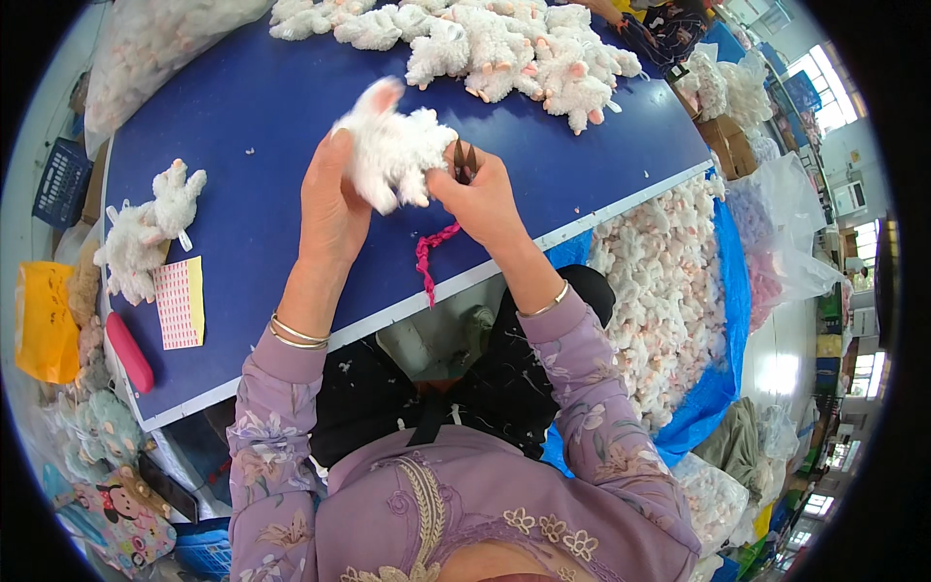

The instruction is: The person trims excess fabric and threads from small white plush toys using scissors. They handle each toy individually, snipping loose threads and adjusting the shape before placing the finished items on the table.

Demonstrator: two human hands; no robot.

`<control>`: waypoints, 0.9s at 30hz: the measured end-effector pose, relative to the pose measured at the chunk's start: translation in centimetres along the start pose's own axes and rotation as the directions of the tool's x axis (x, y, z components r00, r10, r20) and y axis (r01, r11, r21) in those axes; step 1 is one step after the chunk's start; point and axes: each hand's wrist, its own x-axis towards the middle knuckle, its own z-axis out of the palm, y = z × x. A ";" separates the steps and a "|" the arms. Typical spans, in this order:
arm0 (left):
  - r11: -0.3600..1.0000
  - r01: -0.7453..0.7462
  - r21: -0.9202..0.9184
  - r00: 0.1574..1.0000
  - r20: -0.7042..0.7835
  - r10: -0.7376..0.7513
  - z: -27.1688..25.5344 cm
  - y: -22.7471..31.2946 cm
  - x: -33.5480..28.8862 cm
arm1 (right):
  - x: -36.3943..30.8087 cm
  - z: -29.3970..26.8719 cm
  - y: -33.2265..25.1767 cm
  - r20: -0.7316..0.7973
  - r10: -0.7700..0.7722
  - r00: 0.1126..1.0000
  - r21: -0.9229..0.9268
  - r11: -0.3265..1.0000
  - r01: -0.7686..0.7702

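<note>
A small white plush toy (393, 150) with a pink-lined ear is held above the blue table (291, 87), slightly blurred. My left hand (333, 194) grips its left side, the fingers partly hidden behind the plush. On the other side my right hand (482, 194) pinches the toy's edge between thumb and fingers. Dark pointed thread snips (465, 163) are tucked in that same right hand, tips pointing away from me. A braided pink cord (425, 260) hangs from below the right hand over the table's near edge; its upper end is hidden.
White plush toys (490, 58) lie heaped along the far side. At the left are more plush toys (145, 233), a sticker sheet (181, 303) and a pink oblong case (129, 351). A blue-lined bin of plush pieces (659, 291) stands at my right. Another person (659, 29) sits beyond the far corner.
</note>
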 end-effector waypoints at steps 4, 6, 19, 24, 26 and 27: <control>0.999 -0.017 -0.041 0.997 0.076 0.020 0.6 0.0 -0.4 | 0.0 0.7 0.5 -0.085 0.010 0.996 0.055 0.998 -0.005; 1.000 0.006 0.003 0.998 0.066 -0.007 1.0 -0.2 -0.8 | 0.0 1.5 0.3 -0.102 0.007 0.995 0.154 0.988 0.009; 0.937 0.010 0.350 0.992 -0.125 0.036 1.3 1.1 -1.0 | 0.0 -3.4 -4.8 0.346 0.194 0.918 -0.291 0.952 -0.092; 0.918 -0.028 0.396 0.991 -0.111 0.078 0.7 0.3 -0.6 | -0.6 -2.9 -5.0 0.347 -0.108 0.932 -0.482 0.831 0.276; 0.914 -0.036 0.404 0.986 -0.136 0.099 0.5 0.0 -0.5 | -0.9 -2.3 -4.8 0.418 -0.201 0.886 -0.495 0.767 0.408; 0.912 -0.027 0.409 0.985 -0.142 0.093 0.5 -0.1 -0.4 | -0.8 -2.2 -4.6 0.434 -0.214 0.875 -0.519 0.734 0.437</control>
